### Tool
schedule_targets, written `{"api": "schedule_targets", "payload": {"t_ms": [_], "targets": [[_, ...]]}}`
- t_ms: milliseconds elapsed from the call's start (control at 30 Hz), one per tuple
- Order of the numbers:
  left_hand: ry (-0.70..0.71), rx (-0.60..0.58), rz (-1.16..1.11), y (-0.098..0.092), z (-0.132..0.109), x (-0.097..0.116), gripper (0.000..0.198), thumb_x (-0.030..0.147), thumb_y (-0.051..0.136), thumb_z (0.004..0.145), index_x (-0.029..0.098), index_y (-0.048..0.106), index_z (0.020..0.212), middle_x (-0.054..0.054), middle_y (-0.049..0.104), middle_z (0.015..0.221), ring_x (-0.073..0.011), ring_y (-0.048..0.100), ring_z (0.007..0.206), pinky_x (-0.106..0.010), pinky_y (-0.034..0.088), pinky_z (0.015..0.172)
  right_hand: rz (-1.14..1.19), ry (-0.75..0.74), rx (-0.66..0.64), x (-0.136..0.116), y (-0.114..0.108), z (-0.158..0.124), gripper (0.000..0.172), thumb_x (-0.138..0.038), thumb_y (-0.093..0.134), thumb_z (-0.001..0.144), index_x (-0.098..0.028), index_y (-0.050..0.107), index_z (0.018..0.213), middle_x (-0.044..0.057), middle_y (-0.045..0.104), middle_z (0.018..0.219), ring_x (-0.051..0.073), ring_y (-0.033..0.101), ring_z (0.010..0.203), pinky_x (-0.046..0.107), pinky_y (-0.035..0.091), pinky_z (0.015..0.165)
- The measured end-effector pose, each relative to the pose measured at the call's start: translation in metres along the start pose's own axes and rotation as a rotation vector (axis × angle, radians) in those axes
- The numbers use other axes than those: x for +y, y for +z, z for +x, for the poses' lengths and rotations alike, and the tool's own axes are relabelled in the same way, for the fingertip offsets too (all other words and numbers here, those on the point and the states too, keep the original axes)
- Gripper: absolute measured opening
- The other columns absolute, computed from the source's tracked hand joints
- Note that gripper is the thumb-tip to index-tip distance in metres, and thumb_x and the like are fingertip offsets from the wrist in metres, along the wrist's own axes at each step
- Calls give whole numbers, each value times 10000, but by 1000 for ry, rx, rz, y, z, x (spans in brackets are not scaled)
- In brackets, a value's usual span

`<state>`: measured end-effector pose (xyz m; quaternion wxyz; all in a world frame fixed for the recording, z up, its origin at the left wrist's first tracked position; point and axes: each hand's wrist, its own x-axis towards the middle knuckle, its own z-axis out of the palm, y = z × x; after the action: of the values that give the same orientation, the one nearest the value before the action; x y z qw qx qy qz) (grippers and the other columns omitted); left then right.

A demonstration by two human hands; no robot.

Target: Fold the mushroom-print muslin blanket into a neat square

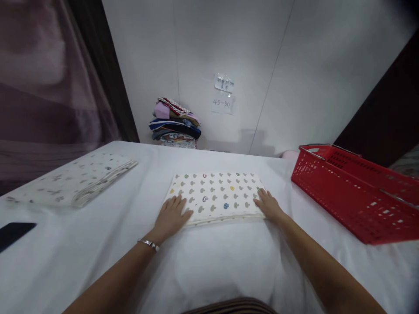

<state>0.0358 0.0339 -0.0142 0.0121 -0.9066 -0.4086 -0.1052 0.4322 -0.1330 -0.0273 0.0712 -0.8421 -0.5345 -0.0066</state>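
In front of me a white cloth [216, 196] printed with small mushrooms, mostly grey with a few coloured ones, lies folded into a flat rectangle. My left hand [172, 216] rests on its left edge, palm down, fingers stretched out and a bracelet on the wrist. On the right edge lies my right hand [269, 206], also flat with extended fingers. Several folded layers show along the cloth's near edge. Neither hand grips anything.
A second folded printed cloth [78, 179] lies at the left of the white-covered table [222, 261]. A dark flat object [15, 233] is at the left edge. The red basket [353, 192] stands at right. Folded fabrics [176, 122] are stacked by the wall, near paper signs [223, 104].
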Motion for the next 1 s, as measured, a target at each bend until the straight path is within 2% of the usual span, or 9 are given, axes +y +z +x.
{"api": "schedule_targets", "payload": {"t_ms": [167, 300, 400, 500, 600, 733, 833, 933, 1000], "targets": [[-50, -62, -36, -12, 40, 7, 643, 582, 345, 889, 136, 489, 1330, -172, 382, 1473, -332, 311, 1375, -509, 283, 1073, -102, -53, -2, -34, -18, 19, 584, -495, 349, 941, -165, 389, 1421, 132, 235, 1547, 328, 129, 1434, 571, 152, 1101], [-67, -94, -5, -14, 93, 11, 669, 585, 313, 895, 144, 432, 1384, -144, 305, 1520, -300, 222, 1417, -487, 205, 1126, -61, -125, -110, -77, -26, 64, 653, -531, 281, 949, -149, 284, 1478, 118, 160, 1569, 276, 81, 1449, 480, 113, 1137], [-135, -111, 13, -4, 121, -1, 701, 586, 294, 892, 127, 395, 1412, -141, 274, 1534, -308, 197, 1424, -512, 167, 1136, -25, -166, -142, -88, -21, 98, 668, -554, 243, 948, -162, 259, 1489, 103, 138, 1575, 255, 78, 1451, 433, 104, 1144], [-245, -147, -9, 11, 130, -18, 758, 617, 248, 882, 112, 350, 1439, -138, 259, 1539, -309, 180, 1429, -534, 166, 1133, -15, -72, -156, -75, -10, 117, 678, -570, 234, 942, -174, 250, 1492, 90, 169, 1570, 258, 102, 1448, 445, 82, 1146], [-261, -112, -15, 19, 127, -24, 772, 624, 232, 878, 112, 340, 1445, -127, 256, 1542, -305, 165, 1434, -533, 156, 1140, 0, -32, -146, -60, 2, 122, 695, -582, 236, 938, -167, 234, 1496, 77, 178, 1569, 256, 104, 1446, 447, 70, 1149], [-262, -105, -62, 14, 124, -20, 734, 607, 279, 873, 136, 375, 1427, -119, 278, 1535, -318, 182, 1429, -547, 195, 1127, 53, -50, -138, -55, 7, 121, 689, -575, 274, 935, -163, 263, 1487, 85, 194, 1564, 270, 117, 1444, 466, 73, 1150], [-329, -109, -151, 6, 128, -21, 704, 584, 304, 876, 133, 396, 1409, -118, 261, 1542, -306, 189, 1429, -505, 267, 1111, 152, -41, -90, -47, 1, 126, 626, -527, 315, 941, -174, 342, 1457, 93, 248, 1547, 261, 173, 1434, 446, 138, 1150], [-488, -71, -235, -3, 137, -34, 677, 542, 308, 887, 99, 406, 1389, -164, 327, 1505, -306, 294, 1389, -443, 351, 1064, 275, 135, 29, -25, -13, 135, 552, -455, 382, 938, -148, 453, 1391, 116, 348, 1501, 262, 277, 1401, 387, 231, 1134], [-581, -97, -275, -7, 144, -45, 670, 548, 360, 865, 88, 451, 1343, -200, 470, 1397, -327, 436, 1293, -431, 416, 992, 368, 299, 19, -8, -22, 141, 544, -462, 491, 893, -126, 533, 1319, 150, 486, 1400, 286, 417, 1320, 369, 315, 1090]]}}
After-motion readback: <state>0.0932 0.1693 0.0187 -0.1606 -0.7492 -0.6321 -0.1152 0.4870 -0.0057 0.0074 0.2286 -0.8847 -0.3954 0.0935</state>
